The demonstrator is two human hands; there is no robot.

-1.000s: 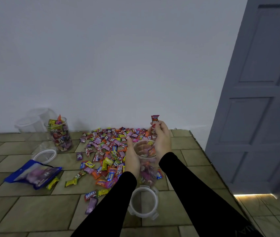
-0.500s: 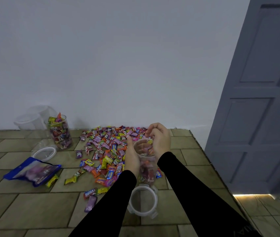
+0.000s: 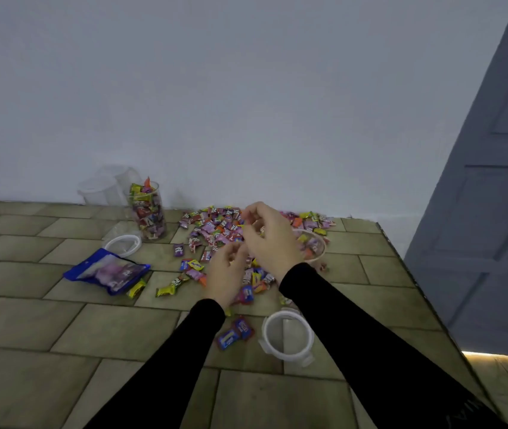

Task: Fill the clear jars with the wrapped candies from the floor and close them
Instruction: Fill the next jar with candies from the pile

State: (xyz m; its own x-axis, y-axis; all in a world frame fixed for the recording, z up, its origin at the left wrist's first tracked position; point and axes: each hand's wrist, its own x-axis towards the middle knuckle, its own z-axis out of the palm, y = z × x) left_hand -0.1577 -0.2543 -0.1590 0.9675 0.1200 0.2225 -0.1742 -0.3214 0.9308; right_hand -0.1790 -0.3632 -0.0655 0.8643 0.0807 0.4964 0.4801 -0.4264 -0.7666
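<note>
hands hover over the candy pile [image 3: 215,230] on the floor; the left hand [image 3: 226,274] and right hand [image 3: 269,235] have loosely curled fingers, contents unclear; the clear jar [image 3: 313,247] sits behind the right wrist, its lid [image 3: 286,339] lying nearer

No wording reads with certainty. The wrapped candies [image 3: 215,230] on the floor [image 3: 60,335] carry printed logos, but at this size and blur they are only white smears on purple, red and yellow. The blue bag [image 3: 107,270] shows a pale printed panel whose lettering cannot be made out.
</note>
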